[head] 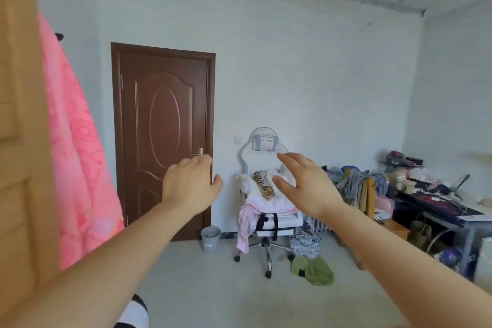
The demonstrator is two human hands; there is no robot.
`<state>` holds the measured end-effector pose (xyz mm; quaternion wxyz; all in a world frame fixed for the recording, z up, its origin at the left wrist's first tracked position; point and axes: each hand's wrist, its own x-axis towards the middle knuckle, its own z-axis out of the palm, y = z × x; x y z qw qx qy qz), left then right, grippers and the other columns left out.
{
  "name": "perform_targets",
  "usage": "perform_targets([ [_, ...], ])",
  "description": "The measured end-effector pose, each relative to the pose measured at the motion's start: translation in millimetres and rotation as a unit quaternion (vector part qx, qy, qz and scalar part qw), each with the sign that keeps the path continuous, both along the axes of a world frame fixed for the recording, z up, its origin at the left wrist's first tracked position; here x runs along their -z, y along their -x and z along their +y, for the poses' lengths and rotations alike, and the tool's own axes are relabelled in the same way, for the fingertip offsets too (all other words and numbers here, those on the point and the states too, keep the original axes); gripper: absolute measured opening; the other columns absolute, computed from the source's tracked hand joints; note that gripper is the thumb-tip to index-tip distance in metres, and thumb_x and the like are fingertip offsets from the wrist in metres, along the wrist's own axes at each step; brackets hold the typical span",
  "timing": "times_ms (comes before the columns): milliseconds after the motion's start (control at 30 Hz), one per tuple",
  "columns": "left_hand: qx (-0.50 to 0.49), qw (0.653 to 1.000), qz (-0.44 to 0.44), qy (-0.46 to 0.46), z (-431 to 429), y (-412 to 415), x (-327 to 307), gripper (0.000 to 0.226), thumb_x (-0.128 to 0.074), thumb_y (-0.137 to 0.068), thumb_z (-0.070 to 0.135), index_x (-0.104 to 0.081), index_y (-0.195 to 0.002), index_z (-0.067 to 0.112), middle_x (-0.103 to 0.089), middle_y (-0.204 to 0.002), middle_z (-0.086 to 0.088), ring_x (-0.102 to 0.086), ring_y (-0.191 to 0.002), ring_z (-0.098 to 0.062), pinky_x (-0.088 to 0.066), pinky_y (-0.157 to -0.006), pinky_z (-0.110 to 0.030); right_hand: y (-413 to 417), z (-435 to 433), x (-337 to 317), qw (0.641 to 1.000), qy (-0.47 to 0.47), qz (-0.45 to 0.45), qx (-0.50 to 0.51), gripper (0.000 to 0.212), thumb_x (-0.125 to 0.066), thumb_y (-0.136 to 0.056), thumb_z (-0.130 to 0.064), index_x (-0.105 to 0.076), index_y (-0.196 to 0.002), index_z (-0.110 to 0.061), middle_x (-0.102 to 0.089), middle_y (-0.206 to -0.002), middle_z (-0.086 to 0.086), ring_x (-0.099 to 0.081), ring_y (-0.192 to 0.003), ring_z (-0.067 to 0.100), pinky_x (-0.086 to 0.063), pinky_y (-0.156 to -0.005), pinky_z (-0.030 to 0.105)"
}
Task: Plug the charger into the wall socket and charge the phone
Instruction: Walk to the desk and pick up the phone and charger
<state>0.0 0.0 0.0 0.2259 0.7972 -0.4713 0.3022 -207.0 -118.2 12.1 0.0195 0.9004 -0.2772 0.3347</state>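
Note:
Both my arms reach forward into the room at chest height. My left hand (190,184) is empty, its fingers loosely curled and apart, seen in front of the brown door. My right hand (306,184) is also empty, fingers spread, in front of the white chair. A small white wall plate (237,139) sits on the far wall between the door and the chair; I cannot tell whether it is a socket or a switch. I see no charger and no phone that I can make out.
A brown door (162,125) is shut in the far wall. A white swivel chair (266,194) piled with clothes stands beside it, a grey bin (210,238) at its left. A cluttered dark desk (436,208) fills the right side. A pink cloth (77,154) hangs at my left by a wooden panel (18,141). Green clothing (312,270) lies on the floor.

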Motion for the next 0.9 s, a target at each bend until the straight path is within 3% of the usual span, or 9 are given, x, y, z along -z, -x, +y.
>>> perform_targets([
  [433,0.006,0.999,-0.048,0.019,-127,-166,-15,0.038,-0.045,-0.089,0.037,-0.055,-0.120,0.018,-0.067,-0.112,-0.001,-0.061,-0.101,-0.024,-0.050,-0.081,-0.038,-158,-141,-7,0.999,0.001,-0.013,0.037,0.054,-0.047,-0.096,-0.042,-0.042,-0.143,-0.016,-0.046,-0.148,0.002,-0.045,-0.133,0.024,-0.035,-0.107,0.038],
  [900,-0.013,0.999,-0.044,0.023,-381,-253,-18,0.037,-0.049,-0.087,0.032,-0.055,-0.121,0.017,-0.064,-0.114,-0.003,-0.061,-0.099,-0.024,-0.051,-0.080,-0.038,-249,-407,-9,1.000,0.011,-0.003,0.024,0.054,-0.045,-0.096,-0.043,-0.043,-0.143,-0.016,-0.047,-0.148,0.003,-0.040,-0.137,0.022,-0.031,-0.112,0.037],
])
